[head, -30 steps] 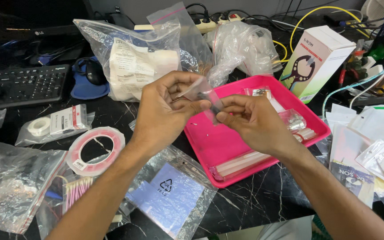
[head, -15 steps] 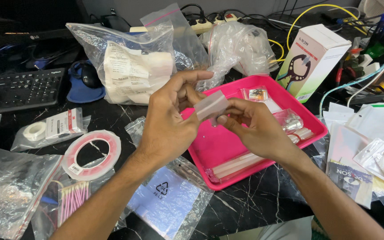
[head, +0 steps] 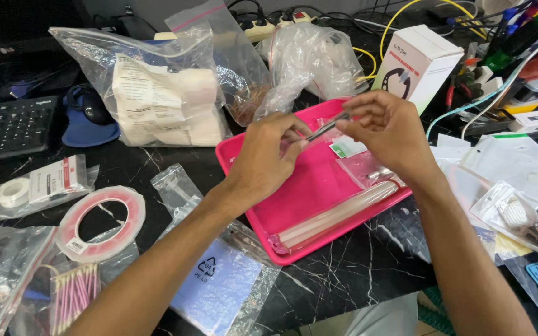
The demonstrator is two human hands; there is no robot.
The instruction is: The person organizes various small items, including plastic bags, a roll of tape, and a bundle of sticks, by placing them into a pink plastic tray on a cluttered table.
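Pinched between closed fingers of left hand (head: 269, 152) and right hand (head: 384, 127), a thin dark rod (head: 328, 127) is held above the pink tray (head: 294, 205); a steady two-handed grip is judged needed.

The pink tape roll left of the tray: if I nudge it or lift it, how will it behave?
The pink tape roll lies flat on the dark table, so a nudge should slide it, not roll it. Its thin, wide ring looks light and fairly stiff. It partly overlaps a clear plastic bag, which may drag along or let it slip.
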